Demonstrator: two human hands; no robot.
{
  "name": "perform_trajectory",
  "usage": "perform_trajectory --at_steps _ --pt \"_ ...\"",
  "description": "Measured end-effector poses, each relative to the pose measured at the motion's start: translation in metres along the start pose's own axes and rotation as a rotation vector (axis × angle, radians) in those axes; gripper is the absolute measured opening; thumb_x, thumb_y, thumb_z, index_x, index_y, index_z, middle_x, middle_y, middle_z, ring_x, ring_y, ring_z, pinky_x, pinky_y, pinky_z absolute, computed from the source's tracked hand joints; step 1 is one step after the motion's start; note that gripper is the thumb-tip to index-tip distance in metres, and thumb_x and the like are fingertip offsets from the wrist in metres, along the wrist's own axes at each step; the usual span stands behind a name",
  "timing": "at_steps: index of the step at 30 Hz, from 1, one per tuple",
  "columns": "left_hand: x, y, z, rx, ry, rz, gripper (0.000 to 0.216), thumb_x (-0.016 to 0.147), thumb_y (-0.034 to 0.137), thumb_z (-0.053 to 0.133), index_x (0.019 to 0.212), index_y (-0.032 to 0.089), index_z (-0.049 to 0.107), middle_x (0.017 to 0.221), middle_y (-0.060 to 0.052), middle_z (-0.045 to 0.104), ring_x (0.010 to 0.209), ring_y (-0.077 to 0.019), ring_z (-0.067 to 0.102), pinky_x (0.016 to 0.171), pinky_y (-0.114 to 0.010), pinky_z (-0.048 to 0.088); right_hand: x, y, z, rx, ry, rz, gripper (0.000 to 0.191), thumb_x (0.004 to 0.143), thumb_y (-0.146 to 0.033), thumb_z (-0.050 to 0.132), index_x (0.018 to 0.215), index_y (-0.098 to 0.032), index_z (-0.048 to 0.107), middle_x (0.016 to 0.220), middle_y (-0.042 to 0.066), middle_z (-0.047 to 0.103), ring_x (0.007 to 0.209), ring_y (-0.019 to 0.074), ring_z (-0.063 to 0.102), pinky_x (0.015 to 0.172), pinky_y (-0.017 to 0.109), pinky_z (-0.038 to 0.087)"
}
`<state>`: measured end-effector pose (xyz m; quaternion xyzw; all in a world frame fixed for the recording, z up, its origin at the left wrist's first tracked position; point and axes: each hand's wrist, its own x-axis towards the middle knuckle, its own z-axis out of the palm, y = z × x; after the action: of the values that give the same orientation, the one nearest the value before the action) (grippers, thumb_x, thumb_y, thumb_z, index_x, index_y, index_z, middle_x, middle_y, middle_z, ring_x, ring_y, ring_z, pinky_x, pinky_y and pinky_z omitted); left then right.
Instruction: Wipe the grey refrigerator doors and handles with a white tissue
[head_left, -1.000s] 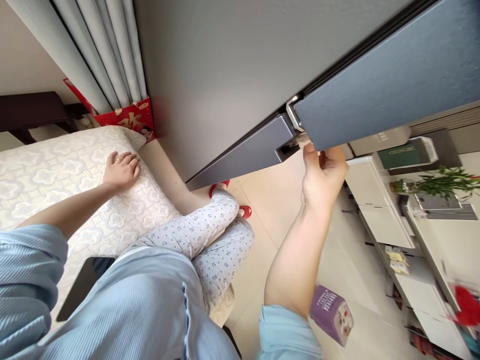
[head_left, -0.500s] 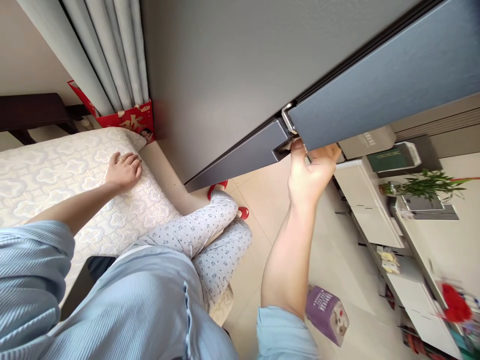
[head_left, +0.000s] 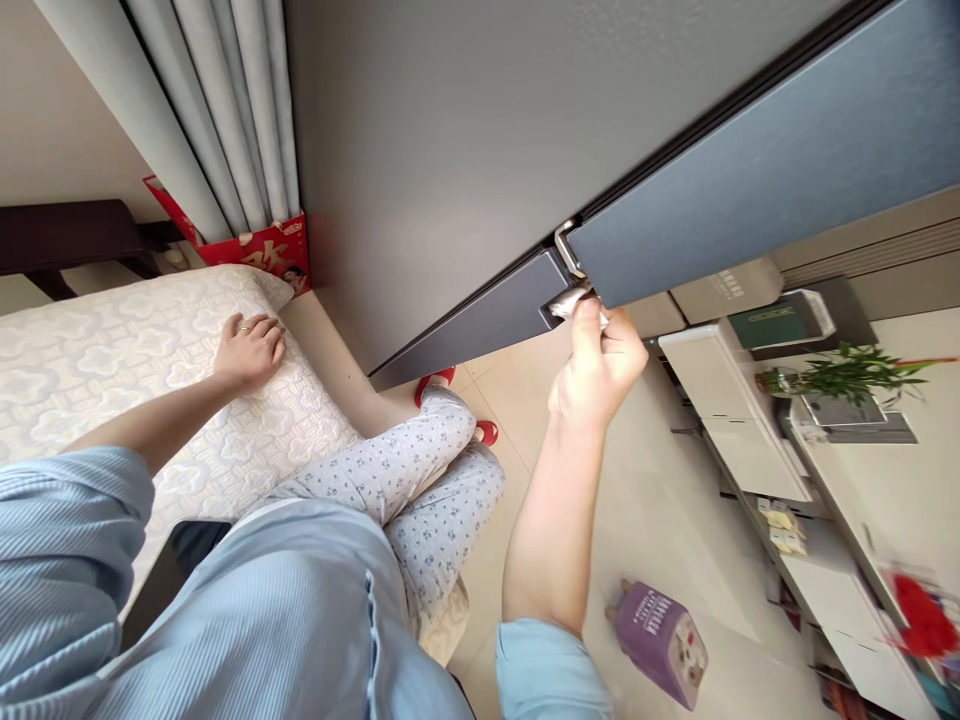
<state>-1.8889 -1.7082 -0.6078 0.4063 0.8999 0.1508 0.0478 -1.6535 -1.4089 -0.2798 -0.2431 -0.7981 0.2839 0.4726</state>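
My right hand [head_left: 604, 355] pinches a crumpled white tissue [head_left: 571, 300] between thumb and fingers. The tissue lies against the recess at the top of the lower grey door [head_left: 487, 315] of what looks like a fridge. Just above it, a metal hinge [head_left: 568, 248] sits in the gap below the upper blue door [head_left: 750, 170]. Part of the tissue is hidden by my fingers. My left hand [head_left: 251, 352], a ring on one finger, rests flat with nothing in it on the quilted, cream seat cover [head_left: 300, 400].
The fridge's grey side panel [head_left: 450, 150] rises ahead. A dark phone [head_left: 176, 565] lies beside my left hip. At the curtain's foot [head_left: 262, 150] stands a red bag [head_left: 274, 255]. A purple package [head_left: 656, 635] is on the tiled floor; white cabinets [head_left: 750, 450] line the right.
My right hand has moved slightly left and toward me along the recess, and more of the white tissue now shows. My left hand stays on the seat cover.
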Motion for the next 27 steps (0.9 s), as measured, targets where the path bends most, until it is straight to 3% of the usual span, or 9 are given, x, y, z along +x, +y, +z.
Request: perform_trajectory --at_steps 3,10,15,20,27 --pt "0.000 0.001 -0.002 -0.017 0.000 -0.005 0.062 0.104 0.039 0.022 0.128 0.005 0.069 0.147 -0.021 0.062 0.143 -0.0318 0.049 0.129 -0.056 0.013 0.002 0.011 0.007 0.242 0.049 0.072 0.038 0.093 -0.052 0.071 0.074 -0.021 0.062 0.075 -0.002 0.056 0.080 0.0146 0.062 0.091 0.037 0.055" --pt "0.000 0.003 -0.006 0.052 -0.027 -0.015 0.061 0.104 0.036 0.021 0.128 0.008 0.069 0.147 -0.019 0.062 0.144 -0.0300 0.049 0.128 -0.054 0.016 0.000 0.010 0.011 0.475 0.086 0.200 0.027 0.088 -0.042 0.074 0.074 -0.022 0.062 0.080 -0.002 0.059 0.084 0.0130 0.061 0.094 0.033 0.054" --pt "0.000 0.004 -0.009 0.077 -0.048 -0.021 0.059 0.104 0.036 0.021 0.130 0.011 0.067 0.149 -0.016 0.062 0.146 -0.0280 0.048 0.129 -0.053 0.015 0.001 0.019 0.012 0.447 0.099 0.245 0.027 0.086 -0.044 0.072 0.076 -0.022 0.058 0.080 -0.002 0.054 0.080 0.0136 0.059 0.091 0.035 0.055" --pt "-0.001 0.006 -0.011 0.041 -0.050 -0.024 0.059 0.104 0.036 0.021 0.130 0.009 0.068 0.148 -0.018 0.062 0.146 -0.0303 0.048 0.129 -0.054 0.015 0.004 0.036 0.011 0.413 0.085 0.254 0.025 0.086 -0.047 0.066 0.082 -0.023 0.061 0.084 0.001 0.056 0.092 0.0180 0.063 0.096 0.040 0.056" --pt "0.000 0.005 -0.010 0.006 -0.053 -0.031 0.058 0.104 0.036 0.023 0.131 0.010 0.068 0.149 -0.019 0.060 0.148 -0.0303 0.046 0.130 -0.052 0.011 0.006 0.049 0.008 0.275 0.021 0.229 0.038 0.092 -0.060 0.056 0.088 -0.023 0.063 0.089 0.004 0.060 0.097 0.0216 0.065 0.097 0.043 0.057"
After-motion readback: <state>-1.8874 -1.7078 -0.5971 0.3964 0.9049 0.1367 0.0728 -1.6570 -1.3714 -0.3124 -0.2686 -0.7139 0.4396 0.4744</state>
